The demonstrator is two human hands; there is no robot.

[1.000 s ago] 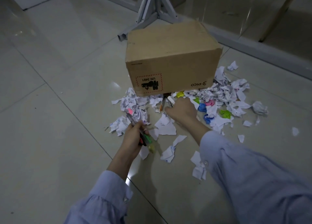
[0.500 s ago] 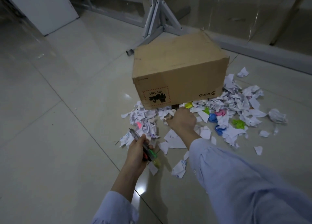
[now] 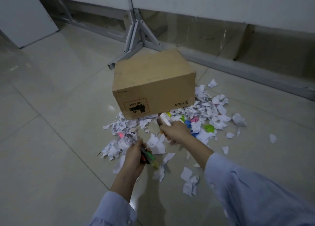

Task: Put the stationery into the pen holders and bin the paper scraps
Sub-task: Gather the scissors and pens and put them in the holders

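Note:
Torn white paper scraps (image 3: 207, 106) and a few coloured crumpled bits lie spread on the tiled floor in front of and right of an upturned cardboard box (image 3: 153, 87). My left hand (image 3: 134, 157) grips a bundle of pens and markers (image 3: 147, 156), with green and yellow ends sticking out to the right. My right hand (image 3: 176, 132) holds a few more pens and a white stick-like item (image 3: 165, 119), lifted just off the scraps near the box's front corner. No pen holder or bin is in view.
A grey metal stand's legs (image 3: 136, 43) rest behind the box. A low metal rail (image 3: 247, 72) runs along the wall at the right. A white panel (image 3: 25, 16) leans at the far left. Bare floor tiles stretch to the left.
My right hand has come back from the box's edge gripping stationery it picked out of the scraps. My left hand keeps its bundle. The camera has tilted up, showing more of the wall.

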